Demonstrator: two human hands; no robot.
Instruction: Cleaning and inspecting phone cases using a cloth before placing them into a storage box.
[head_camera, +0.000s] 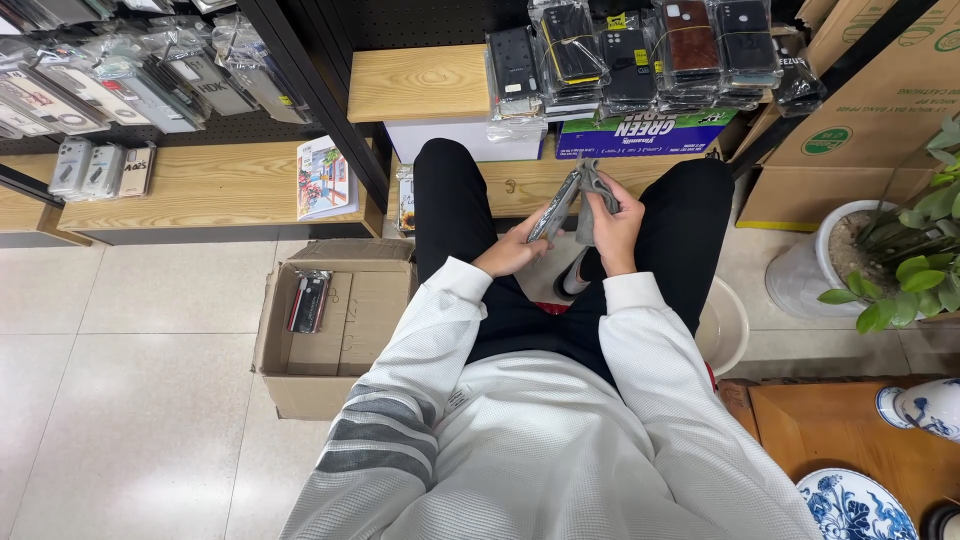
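**Phone case and grey cloth held over the lap, shelves of cases beyond**

Nearest the camera, white ribbed sleeves with grey stripes are seen running forward to the two hands, which meet above the black-trousered knees of a seated person. The left hand (512, 252) is closed around the lower edge of a slim phone case (556, 207), its fingers pressed along the back so that the case is tilted up and away. The right hand (618, 228) is wrapped about a grey cloth (590, 190), the fingers pinched on the fabric where it is bunched against the upper end of the case.

The case is judged to be light, thin and fairly stiff, with a glossy face that is likely slippery; it is best taken by its long edges rather than by the flat. The cloth appears soft and limp and can be gripped anywhere.

On the tiled floor to the left, an open cardboard box (335, 340) is set, with a single dark packaged case (309, 302) lying inside against its far wall. To the right, a pale plastic bucket (725, 325) is partly hidden by the leg, and a potted plant (900, 265) is placed further out.

Further off, wooden shelves (210, 185) are loaded with bagged cases, and bundles of dark cases (640, 50) bound with rubber bands are stacked on top of a blue and green carton (645, 130).
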